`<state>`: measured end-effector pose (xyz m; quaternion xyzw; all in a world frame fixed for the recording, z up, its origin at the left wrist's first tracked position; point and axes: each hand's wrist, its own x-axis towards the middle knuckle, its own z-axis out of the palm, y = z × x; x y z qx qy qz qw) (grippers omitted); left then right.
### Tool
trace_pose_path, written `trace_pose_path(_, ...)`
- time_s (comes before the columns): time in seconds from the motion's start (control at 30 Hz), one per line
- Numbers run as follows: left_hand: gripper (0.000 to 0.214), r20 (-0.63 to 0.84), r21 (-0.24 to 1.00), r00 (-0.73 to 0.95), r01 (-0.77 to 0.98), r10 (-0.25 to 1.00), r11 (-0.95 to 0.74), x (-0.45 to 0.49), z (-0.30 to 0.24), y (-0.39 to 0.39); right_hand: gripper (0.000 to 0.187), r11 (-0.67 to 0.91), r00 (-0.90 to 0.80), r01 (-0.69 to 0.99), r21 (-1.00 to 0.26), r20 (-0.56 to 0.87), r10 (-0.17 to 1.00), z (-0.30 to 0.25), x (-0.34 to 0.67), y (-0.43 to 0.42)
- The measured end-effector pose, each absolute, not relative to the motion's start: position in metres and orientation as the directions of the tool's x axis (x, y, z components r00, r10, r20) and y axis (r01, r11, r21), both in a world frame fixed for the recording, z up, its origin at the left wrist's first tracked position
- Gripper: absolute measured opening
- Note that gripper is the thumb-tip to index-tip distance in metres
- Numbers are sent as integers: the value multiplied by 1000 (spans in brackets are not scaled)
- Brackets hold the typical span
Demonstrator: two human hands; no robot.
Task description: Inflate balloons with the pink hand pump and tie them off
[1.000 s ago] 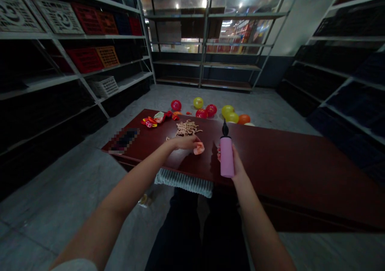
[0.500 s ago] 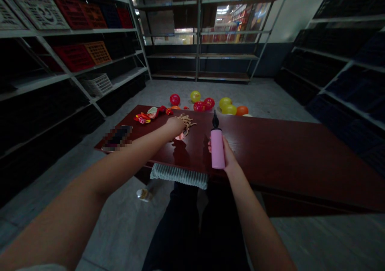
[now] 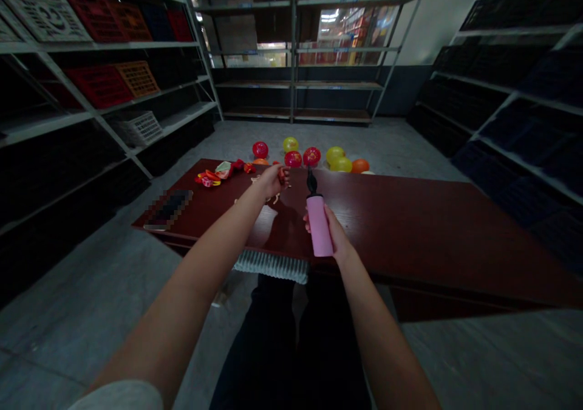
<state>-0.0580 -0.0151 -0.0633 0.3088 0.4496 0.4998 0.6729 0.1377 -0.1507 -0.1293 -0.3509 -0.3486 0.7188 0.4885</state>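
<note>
My right hand is wrapped round the pink barrel of a balloon hand pump. The pump stands nearly upright over the table, its black nozzle up and leaning slightly left. My left hand is above the table left of the nozzle, its fingers curled round a small red limp balloon, partly hidden by the fingers. Beneath that hand lies a pile of thin beige strands, mostly covered by hand and forearm. Limp balloons in red, yellow and pale green lie farther left.
The dark red table carries a blurred phone-like object at its left end. A grey ribbed cloth hangs at the near edge. Inflated balloons rest on the floor beyond. Shelves with crates stand left.
My left hand has risen from the beige strands, moved slightly right and now holds the red balloon. The pump has shifted a little left and its nozzle tilts left.
</note>
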Motion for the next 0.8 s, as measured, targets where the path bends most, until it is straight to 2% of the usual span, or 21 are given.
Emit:
trace_pose_path(0.1,19,-368,769,75,-536,927,348,-55,-68,-19,43,-311,-385,-383,-870,-156,910,-124,138,-157)
trace_pose_path(0.17,18,-340,765,32,-571,940,296,-55,-67,-22,45,-326,-419,-335,-884,-170,892,-121,138,-160)
trace_pose_path(0.3,24,-261,796,-15,-569,965,207,-58,-64,-27,45,-349,-426,-291,-891,-206,881,-117,138,-162)
trace_pose_path(0.5,27,-141,830,16,-543,990,127,-61,-73,-27,47,-332,-454,-308,-892,-169,875,-118,139,-158)
trace_pose_path(0.8,26,-109,735,40,-669,993,108,-46,-56,-42,49,-353,-488,-303,-885,-174,856,-130,140,-150)
